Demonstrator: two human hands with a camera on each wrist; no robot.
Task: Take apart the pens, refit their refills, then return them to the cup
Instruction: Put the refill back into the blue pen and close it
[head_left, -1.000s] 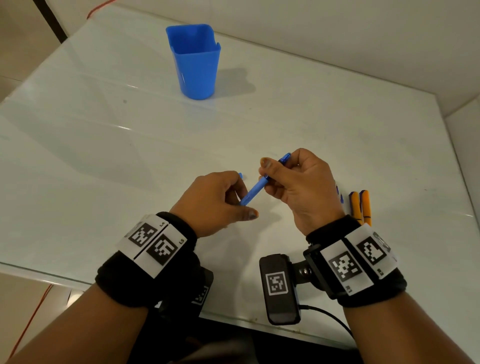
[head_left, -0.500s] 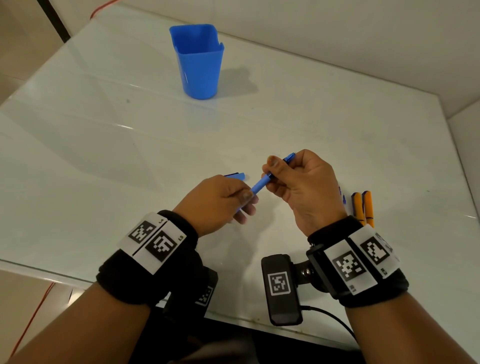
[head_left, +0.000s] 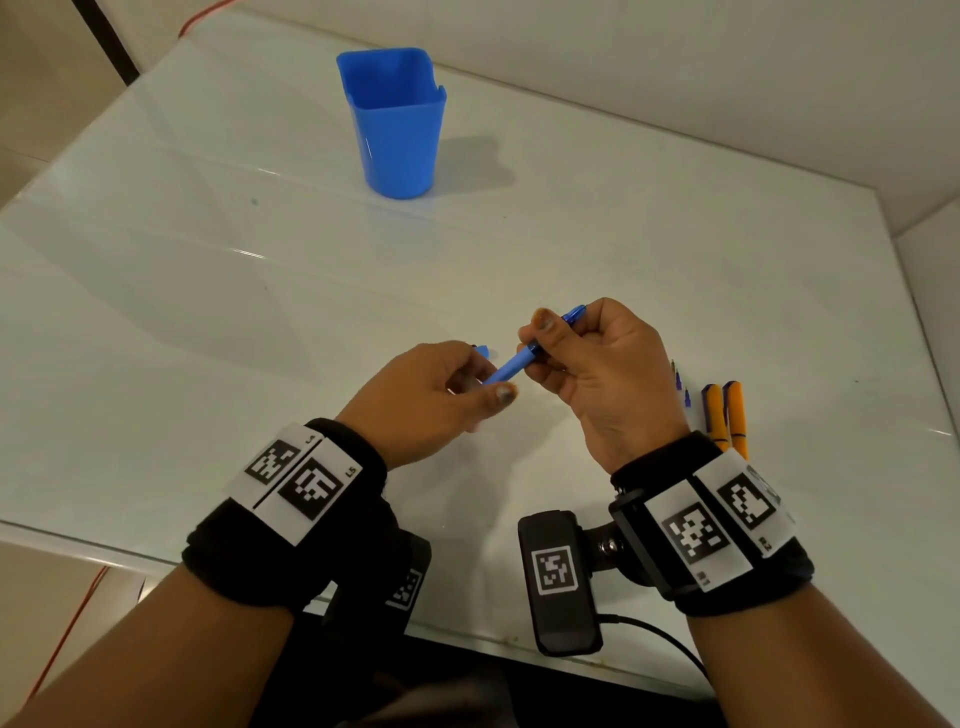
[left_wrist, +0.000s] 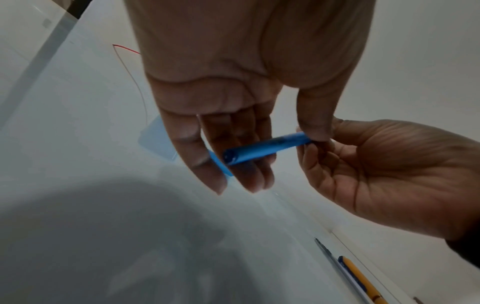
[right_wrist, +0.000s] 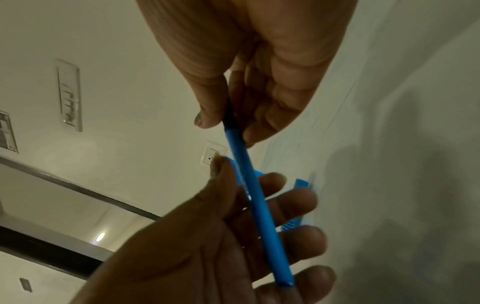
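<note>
A blue pen (head_left: 511, 366) hangs slanted above the table between both hands. My right hand (head_left: 587, 358) pinches its upper end, thumb on top, where a dark section (right_wrist: 230, 121) meets the barrel (right_wrist: 259, 205). My left hand (head_left: 441, 395) holds the lower barrel (left_wrist: 265, 150) loosely, with the thumb (left_wrist: 315, 127) over it and nearly straight fingers (left_wrist: 249, 174) under it. A small blue cap (head_left: 483, 351) lies on the table just beyond the left fingers. The blue cup (head_left: 395, 124) stands upright at the far side.
Two orange pens (head_left: 724, 415) lie side by side right of my right wrist, with thin blue-tipped refills (head_left: 678, 382) beside them. The white table (head_left: 208, 312) meets a wall at the back and right. Its front edge runs under my wrists.
My left fingers have loosened and shifted along the lower barrel, and the thumb now sticks out. The right hand keeps its pinch; the pen stays in about the same place.
</note>
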